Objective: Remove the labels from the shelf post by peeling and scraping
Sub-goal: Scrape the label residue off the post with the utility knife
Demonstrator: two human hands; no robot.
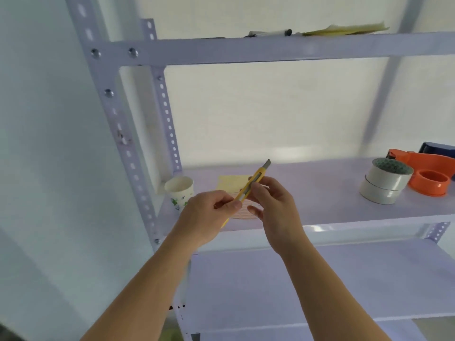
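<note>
Up left on the shelf post (115,119), front face between the slots: label remnant (121,138), a small torn scrap with brownish marks, roughly midway between top and middle shelf levels. It sits well apart from both hands, above and to their left. Both hands hold the yellow utility knife (253,184) in front of the middle shelf (320,193), blade end out and pointing up-right. At the tail end the left hand (208,216) pinches it, thumb on top; further up the right hand (275,209) has its fingertips closed round the body near the slider. No text legible on scrap or knife. Just beside the post, in the shelf's left corner, stands a paper cup (179,190) with green print too blurred to read. Behind the knife lies a yellow paper (229,182), flat and partly hidden by the hands. Far right: two stacked tape rolls (384,185), with an orange tape dispenser (428,168) behind them. On the top shelf: a marker (270,33) and yellow sheets (344,29).
</note>
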